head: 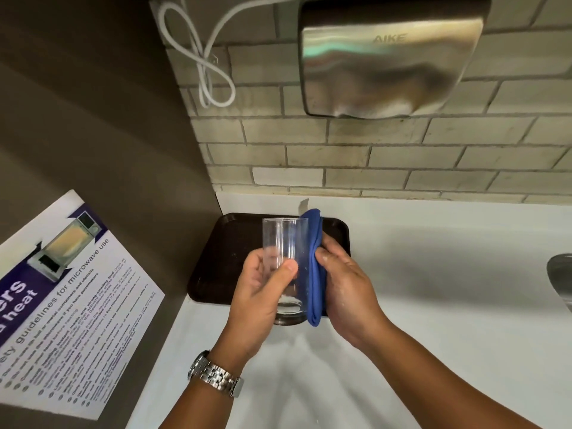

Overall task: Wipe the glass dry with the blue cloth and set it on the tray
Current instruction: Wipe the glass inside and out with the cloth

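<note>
Taking the dark brown tray (216,267) as my landmark, I see farthest to its left a poster (71,305) fixed to the brown side wall; I can read "guidelines for microwave use" on it, plus part of a white heading ending in "heat" (the small print is too fine for me to make out). Nearer the tray, below it, a silver metal watch (216,377) sits on the left wrist. The left hand (263,292) is wrapped around the clear glass (283,243), thumb across the near face and fingers behind, holding it upright over the tray's near edge; I cannot tell whether its base touches the tray. Pressed against the glass's right side is the folded blue cloth (315,274), and the right hand (346,283) is closed on that cloth, fingers flat along it. The tray itself lies on a white counter (433,274), in the corner by the side wall. Up the brick wall above the tray hangs a looped white cable (213,75), and to its right a steel hand dryer (390,54) marked "AIKE".
</note>
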